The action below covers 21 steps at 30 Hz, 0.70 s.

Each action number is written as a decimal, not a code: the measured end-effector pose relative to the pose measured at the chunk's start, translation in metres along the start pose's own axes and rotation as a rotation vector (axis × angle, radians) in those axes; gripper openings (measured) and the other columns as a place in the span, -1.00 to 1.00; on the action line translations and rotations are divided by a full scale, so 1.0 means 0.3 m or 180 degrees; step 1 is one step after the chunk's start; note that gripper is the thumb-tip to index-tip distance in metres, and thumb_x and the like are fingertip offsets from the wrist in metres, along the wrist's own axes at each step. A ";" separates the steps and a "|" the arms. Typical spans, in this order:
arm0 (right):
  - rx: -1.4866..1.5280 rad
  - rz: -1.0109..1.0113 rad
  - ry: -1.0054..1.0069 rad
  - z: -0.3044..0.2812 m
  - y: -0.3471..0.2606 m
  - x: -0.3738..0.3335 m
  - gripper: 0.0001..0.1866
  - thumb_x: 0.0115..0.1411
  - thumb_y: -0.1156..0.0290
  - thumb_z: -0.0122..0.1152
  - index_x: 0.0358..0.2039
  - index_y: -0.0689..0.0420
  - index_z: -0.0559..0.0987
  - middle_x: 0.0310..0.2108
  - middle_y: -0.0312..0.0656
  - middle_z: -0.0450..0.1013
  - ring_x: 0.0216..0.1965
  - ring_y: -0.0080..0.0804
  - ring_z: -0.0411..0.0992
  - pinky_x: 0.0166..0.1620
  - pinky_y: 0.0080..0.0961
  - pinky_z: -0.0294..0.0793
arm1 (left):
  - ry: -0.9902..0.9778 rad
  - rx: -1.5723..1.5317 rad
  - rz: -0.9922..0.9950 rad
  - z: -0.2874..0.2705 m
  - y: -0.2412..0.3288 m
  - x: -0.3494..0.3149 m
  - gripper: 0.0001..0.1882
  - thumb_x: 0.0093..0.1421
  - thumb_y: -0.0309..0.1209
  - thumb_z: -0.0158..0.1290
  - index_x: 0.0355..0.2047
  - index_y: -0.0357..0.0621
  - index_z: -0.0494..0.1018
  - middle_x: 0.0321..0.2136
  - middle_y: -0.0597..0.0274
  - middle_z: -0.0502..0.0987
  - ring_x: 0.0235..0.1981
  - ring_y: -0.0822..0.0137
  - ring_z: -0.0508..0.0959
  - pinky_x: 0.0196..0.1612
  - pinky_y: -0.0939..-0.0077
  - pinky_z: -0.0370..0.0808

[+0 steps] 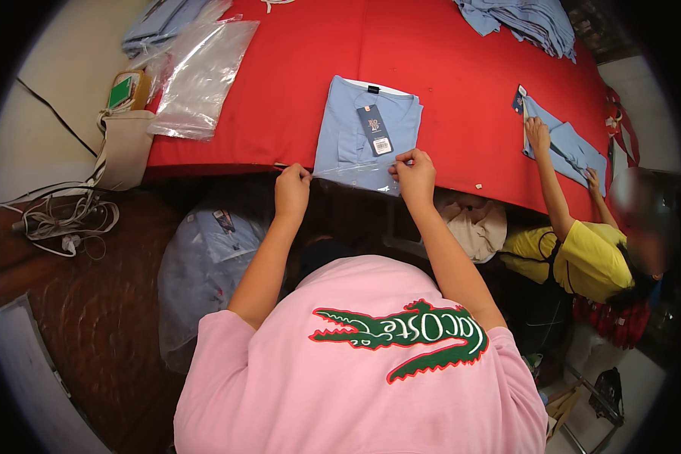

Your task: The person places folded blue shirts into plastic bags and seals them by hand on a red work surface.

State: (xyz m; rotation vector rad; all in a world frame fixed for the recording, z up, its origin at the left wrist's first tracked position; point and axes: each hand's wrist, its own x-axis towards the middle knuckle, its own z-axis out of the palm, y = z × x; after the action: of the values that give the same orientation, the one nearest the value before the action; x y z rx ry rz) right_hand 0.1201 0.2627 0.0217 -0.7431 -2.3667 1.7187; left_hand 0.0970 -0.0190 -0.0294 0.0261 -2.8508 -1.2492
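Observation:
A folded light blue shirt [367,129] lies on the red-covered table in front of me, its collar pointing away. A dark hang tag [374,129] with a white label rests on its front. Clear plastic film [356,175] glints over the shirt's near end. My right hand [414,175] pinches this film at the near right corner. Just left of the shirt, at the table's edge, my left hand [293,185] is closed, thumb against fingers. A thin dark sliver shows by its fingertips; what it grips is too small to make out.
Flat clear plastic bags [208,76] lie at the table's left, near blue folded garments [163,23]. A blue garment pile [526,23] sits far right. A co-worker in yellow [594,257] handles another blue garment [564,144]. Below are a filled clear sack [212,257] and tangled cables [72,219].

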 end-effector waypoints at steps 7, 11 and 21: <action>0.0492 0.0072 0.0077 0.003 0.091 0.022 -0.98 0.28 0.73 0.22 -0.30 0.37 0.57 -0.14 -0.07 0.50 -0.29 -0.32 0.73 -0.21 -0.50 0.73 | 0.0024 0.0632 0.0452 -0.014 0.042 0.080 -0.87 0.18 -0.49 0.33 -0.38 -0.27 0.60 -0.39 -0.10 0.66 -0.28 -0.17 0.67 -0.18 0.02 0.58; 0.0704 -0.0019 0.0149 0.006 0.125 0.014 -0.97 0.28 0.73 0.22 -0.31 0.37 0.55 -0.16 -0.08 0.51 -0.28 -0.31 0.73 -0.20 -0.50 0.73 | -0.0183 0.0582 0.0325 -0.052 0.073 0.121 -0.89 0.23 -0.46 0.27 -0.37 -0.26 0.61 -0.35 -0.11 0.66 -0.25 -0.19 0.67 -0.15 -0.04 0.58; 0.1412 0.0211 0.0521 -0.002 0.195 0.072 -0.96 0.39 0.64 0.23 -0.18 0.30 0.56 -0.34 -0.07 0.61 -0.33 -0.36 0.70 -0.28 -0.52 0.70 | -0.0220 0.0631 0.0652 0.060 0.195 0.349 -0.85 0.33 -0.39 0.17 -0.22 -0.20 0.65 -0.25 -0.10 0.67 -0.17 -0.22 0.67 -0.10 -0.09 0.59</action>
State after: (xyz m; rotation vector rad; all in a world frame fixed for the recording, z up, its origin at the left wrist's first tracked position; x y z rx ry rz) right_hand 0.1198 0.2868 -0.0359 -0.8493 -1.7798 2.0194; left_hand -0.0085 0.0311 0.0035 -0.3022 -2.9324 -0.9455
